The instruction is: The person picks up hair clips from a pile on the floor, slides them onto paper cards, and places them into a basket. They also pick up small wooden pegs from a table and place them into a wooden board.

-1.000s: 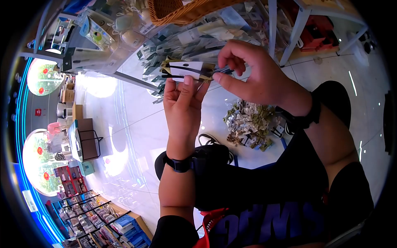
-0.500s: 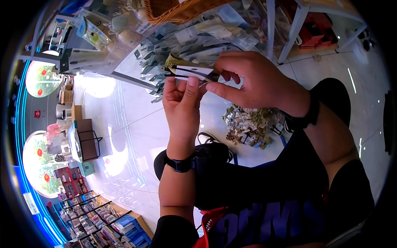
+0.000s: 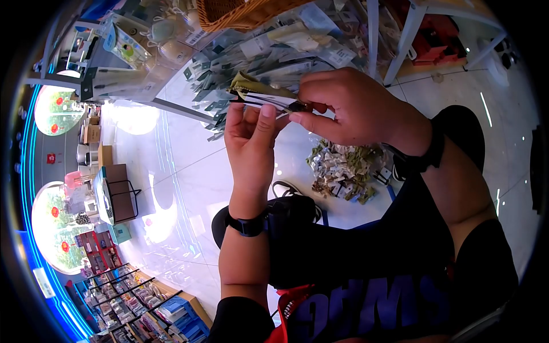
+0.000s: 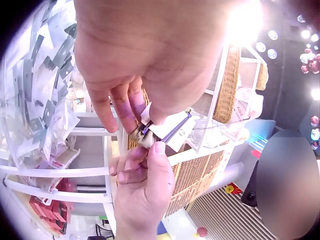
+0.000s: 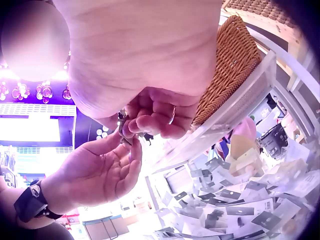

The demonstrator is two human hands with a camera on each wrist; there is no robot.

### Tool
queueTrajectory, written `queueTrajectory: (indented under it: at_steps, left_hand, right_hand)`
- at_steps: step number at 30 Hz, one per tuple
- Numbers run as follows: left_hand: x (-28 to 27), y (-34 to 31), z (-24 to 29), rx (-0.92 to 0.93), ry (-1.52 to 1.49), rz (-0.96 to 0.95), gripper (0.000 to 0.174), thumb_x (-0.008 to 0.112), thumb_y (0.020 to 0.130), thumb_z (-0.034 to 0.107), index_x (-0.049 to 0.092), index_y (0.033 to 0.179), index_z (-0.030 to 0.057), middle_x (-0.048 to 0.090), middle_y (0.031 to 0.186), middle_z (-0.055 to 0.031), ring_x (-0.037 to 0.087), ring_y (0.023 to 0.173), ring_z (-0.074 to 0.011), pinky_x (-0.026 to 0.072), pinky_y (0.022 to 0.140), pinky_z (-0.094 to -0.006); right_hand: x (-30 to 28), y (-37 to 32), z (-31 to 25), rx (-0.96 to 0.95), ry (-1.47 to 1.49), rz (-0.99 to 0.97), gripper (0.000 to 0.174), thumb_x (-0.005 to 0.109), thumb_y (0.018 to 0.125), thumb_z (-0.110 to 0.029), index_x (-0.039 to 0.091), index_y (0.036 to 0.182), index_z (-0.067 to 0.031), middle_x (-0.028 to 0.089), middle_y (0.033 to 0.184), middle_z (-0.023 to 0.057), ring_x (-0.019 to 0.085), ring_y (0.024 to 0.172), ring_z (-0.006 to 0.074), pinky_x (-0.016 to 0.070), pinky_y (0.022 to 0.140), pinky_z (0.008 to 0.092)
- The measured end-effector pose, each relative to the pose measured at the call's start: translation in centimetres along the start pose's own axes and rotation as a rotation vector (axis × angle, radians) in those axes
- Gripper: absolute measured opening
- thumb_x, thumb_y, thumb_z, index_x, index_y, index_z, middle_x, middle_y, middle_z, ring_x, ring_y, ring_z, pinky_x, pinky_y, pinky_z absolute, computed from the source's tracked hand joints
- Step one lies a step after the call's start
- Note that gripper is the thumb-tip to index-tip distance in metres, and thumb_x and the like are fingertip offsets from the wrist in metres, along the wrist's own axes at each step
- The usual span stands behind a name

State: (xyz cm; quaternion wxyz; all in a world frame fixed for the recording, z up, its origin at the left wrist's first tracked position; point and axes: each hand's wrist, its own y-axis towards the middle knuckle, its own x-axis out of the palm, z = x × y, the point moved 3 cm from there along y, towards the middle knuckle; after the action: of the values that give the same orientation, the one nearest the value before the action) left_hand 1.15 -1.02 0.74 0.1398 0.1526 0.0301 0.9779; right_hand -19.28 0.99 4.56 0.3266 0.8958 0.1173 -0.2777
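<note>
Between both hands is a white card [image 3: 267, 100] with dark thin bands along it and an olive-green fabric piece [image 3: 249, 84] folded along its far side. The left hand [image 3: 250, 140] pinches the card from below, thumb on its near face. At the card's right end, the right hand [image 3: 357, 111] pinches the gathered dark end between thumb and curled fingers. In the left wrist view the card [image 4: 173, 131] shows white, with the right thumb [image 4: 159, 150] at its end. The right wrist view mostly hides the card behind the fingers.
Beyond the hands lies a heap of clear packets [image 3: 223, 71] with grey tabs, below a wicker basket [image 3: 240, 20]. A pile of small carded items [image 3: 340, 171] lies on the floor by the person's feet. White rack legs [image 3: 407, 43] stand at right, near red boxes [image 3: 437, 40].
The right hand has come in from just off the card's end and now pinches it. The card has tilted and the olive fabric shows more. The left hand keeps its hold.
</note>
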Motion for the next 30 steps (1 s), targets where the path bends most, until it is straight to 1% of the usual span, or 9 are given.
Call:
queueTrajectory:
  at_steps: [9, 14, 18, 20, 22, 24, 26, 27, 30]
  left_hand:
    - [-0.1, 0.2, 0.6, 0.028, -0.034, 0.043, 0.025, 0.061, 0.108, 0.014, 0.058, 0.131, 0.0077, 0.072, 0.121, -0.0095, 0.072, 0.109, -0.0216, 0.0624, 0.093, -0.0409]
    - [-1.3, 0.7, 1.1, 0.056, -0.041, 0.101, 0.029, 0.061, 0.108, 0.015, 0.052, 0.134, 0.0081, 0.07, 0.119, -0.0085, 0.07, 0.109, -0.0202, 0.0627, 0.094, -0.0445]
    - [-2.6, 1.1, 2.0, 0.101, 0.044, 0.214, 0.032, 0.064, 0.106, 0.016, 0.051, 0.134, 0.0078, 0.069, 0.116, -0.0084, 0.07, 0.105, -0.0189, 0.0637, 0.091, -0.0444]
    - [-3.0, 1.4, 2.6, 0.137, 0.117, 0.244, 0.036, 0.067, 0.105, 0.017, 0.053, 0.136, 0.0056, 0.069, 0.112, -0.0077, 0.069, 0.102, -0.0168, 0.0633, 0.089, -0.0414]
    - [-4.4, 1.9, 2.9, 0.246, 0.375, 0.192, 0.04, 0.069, 0.104, 0.016, 0.054, 0.137, -0.0002, 0.068, 0.111, -0.009, 0.067, 0.1, -0.0171, 0.0609, 0.084, -0.0335]
    - [-5.2, 1.9, 2.9, 0.275, 0.51, 0.196, 0.037, 0.071, 0.103, 0.014, 0.06, 0.135, -0.0001, 0.066, 0.106, -0.0077, 0.066, 0.097, -0.0174, 0.0586, 0.082, -0.0312]
    - [-5.0, 1.7, 3.2, 0.403, 1.034, 0.131, 0.031, 0.072, 0.101, 0.011, 0.067, 0.13, 0.0019, 0.065, 0.1, -0.0073, 0.066, 0.094, -0.0182, 0.058, 0.081, -0.0321]
    - [-4.5, 1.5, 3.5, 0.425, 1.11, 0.1, 0.031, 0.071, 0.102, 0.011, 0.067, 0.132, 0.0039, 0.069, 0.107, -0.0072, 0.066, 0.097, -0.016, 0.0582, 0.083, -0.033]
    - [-3.8, 1.5, 3.5, 0.49, 1.224, -0.025, 0.028, 0.072, 0.099, 0.005, 0.07, 0.127, 0.0036, 0.068, 0.104, -0.0091, 0.067, 0.096, -0.019, 0.057, 0.082, -0.0309]
  right_hand:
    - [0.3, -0.1, 0.8, 0.021, 0.039, -0.04, 0.032, 0.071, 0.096, -0.026, 0.063, 0.079, -0.0008, 0.059, 0.071, 0.013, 0.06, 0.062, 0.0315, 0.0449, 0.059, 0.0417]
    - [0.4, -0.2, 1.3, 0.011, 0.056, -0.038, 0.035, 0.07, 0.097, -0.025, 0.058, 0.076, 0.0, 0.056, 0.068, 0.0139, 0.056, 0.06, 0.0317, 0.0433, 0.059, 0.0424]
    - [0.3, -0.4, 1.9, 0.054, 0.015, -0.086, 0.037, 0.068, 0.099, -0.026, 0.056, 0.074, -0.0003, 0.054, 0.067, 0.0145, 0.055, 0.059, 0.0315, 0.0429, 0.06, 0.0433]
    - [0.0, -0.5, 2.5, 0.079, -0.016, -0.116, 0.038, 0.067, 0.099, -0.026, 0.056, 0.074, -0.0003, 0.054, 0.067, 0.0147, 0.054, 0.059, 0.0316, 0.0429, 0.06, 0.0436]
    - [-0.3, -0.7, 3.4, 0.15, -0.097, -0.193, 0.038, 0.066, 0.1, -0.026, 0.056, 0.074, -0.0002, 0.054, 0.065, 0.0154, 0.054, 0.058, 0.0318, 0.0433, 0.061, 0.0444]
    - [-0.5, -0.7, 3.8, 0.163, -0.114, -0.245, 0.033, 0.068, 0.099, -0.021, 0.056, 0.078, 0.0021, 0.05, 0.069, 0.0138, 0.051, 0.061, 0.0291, 0.0415, 0.061, 0.0416]
    - [-0.3, -1.1, 4.3, 0.237, -0.165, -0.334, 0.034, 0.068, 0.099, -0.023, 0.058, 0.078, 0.002, 0.054, 0.071, 0.0154, 0.055, 0.063, 0.032, 0.0438, 0.063, 0.0437]
    - [-0.2, -1.2, 4.1, 0.241, -0.162, -0.337, 0.034, 0.068, 0.099, -0.023, 0.058, 0.078, 0.002, 0.054, 0.071, 0.0154, 0.055, 0.063, 0.032, 0.0438, 0.063, 0.0437]
    - [0.4, -1.4, 3.6, 0.311, -0.229, -0.415, 0.034, 0.067, 0.098, -0.024, 0.06, 0.078, 0.0021, 0.058, 0.073, 0.017, 0.06, 0.068, 0.0357, 0.0467, 0.066, 0.0463]
